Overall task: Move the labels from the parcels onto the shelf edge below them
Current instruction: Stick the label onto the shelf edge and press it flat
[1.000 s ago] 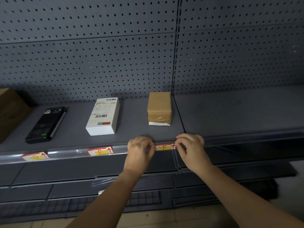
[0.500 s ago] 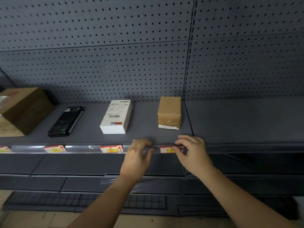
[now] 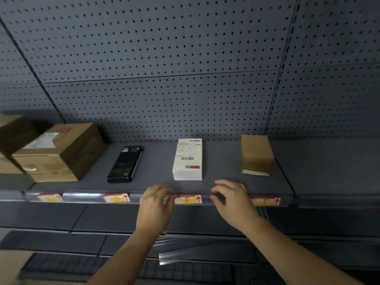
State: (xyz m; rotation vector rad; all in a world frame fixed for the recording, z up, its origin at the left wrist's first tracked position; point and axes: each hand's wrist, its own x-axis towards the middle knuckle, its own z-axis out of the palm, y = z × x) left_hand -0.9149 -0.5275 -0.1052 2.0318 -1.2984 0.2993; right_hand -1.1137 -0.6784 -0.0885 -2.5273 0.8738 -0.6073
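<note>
label (image 3: 188, 199) sits in shelf edge rail (image 3: 82, 197), 6 o'clock of white parcel (image 3: 188, 159). left hand (image 3: 156, 204) at its 9 o'clock, right hand (image 3: 232, 200) at 3 o'clock; fingers curled, blurred, can't tell grip. risk: sideways drag skews label or pulls it out of rail.

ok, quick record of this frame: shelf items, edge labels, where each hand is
items, left to right: big brown box, handset, white box, small brown box
far left: another box, cut off
shelf edge: label 1, label 2, label 3, label 4, one under each listed item
left hand: at label 3's left end, blurred, grip unclear
right hand: at label 3's right end, fingertips on the edge, grip unclear
</note>
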